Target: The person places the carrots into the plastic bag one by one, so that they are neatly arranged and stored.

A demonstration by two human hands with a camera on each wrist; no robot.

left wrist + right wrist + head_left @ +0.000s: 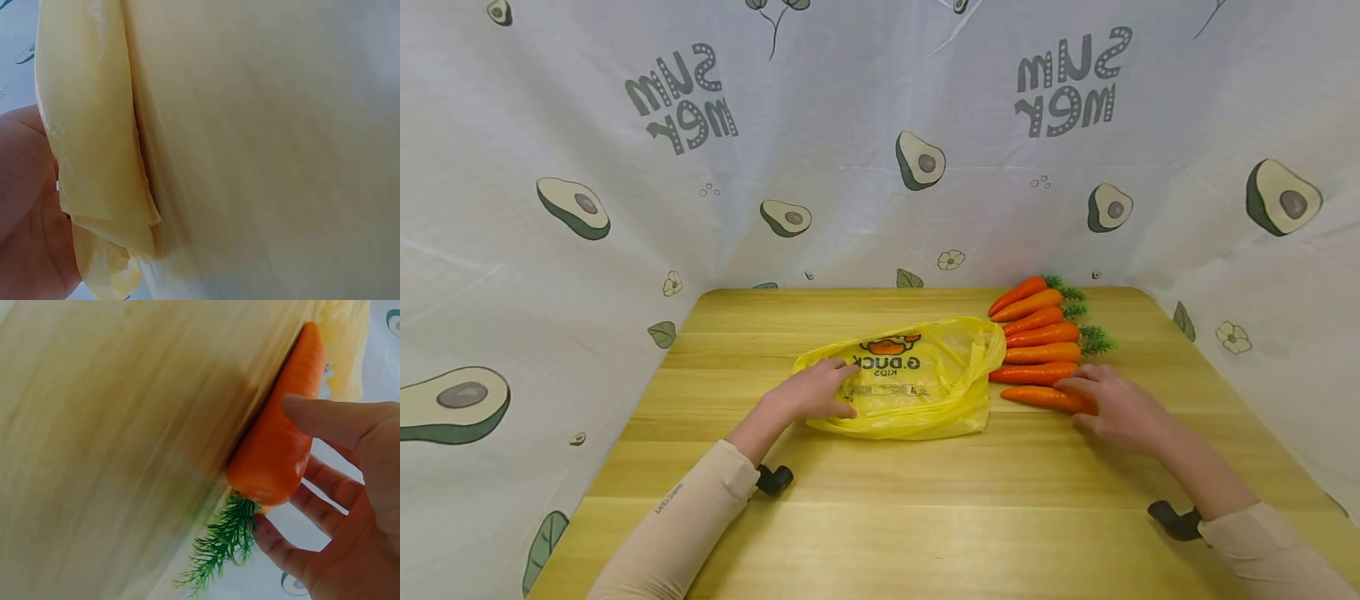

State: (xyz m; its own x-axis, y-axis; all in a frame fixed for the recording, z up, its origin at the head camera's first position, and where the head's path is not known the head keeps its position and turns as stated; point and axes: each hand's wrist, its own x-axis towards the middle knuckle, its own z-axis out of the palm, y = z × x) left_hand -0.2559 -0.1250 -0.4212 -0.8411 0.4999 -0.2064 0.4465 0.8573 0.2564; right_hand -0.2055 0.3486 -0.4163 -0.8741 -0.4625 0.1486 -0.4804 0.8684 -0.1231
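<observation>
Looking over the head camera's view, I see the left hand (815, 390) at the left end of a yellow bag (891, 387) on the wooden table (925, 508), its right end crowding the row of carrots (1041, 336), so dragging plastic could knock them askew; the printed curtain (850, 108) blocks the back. At the left wrist, plastic hides the fingers, so I can't tell whether they pinch it. At the right wrist, the right hand (1116, 408) grips the nearest carrot (1037, 397), whose feathery leaves (225, 534) could snag thin film.
</observation>
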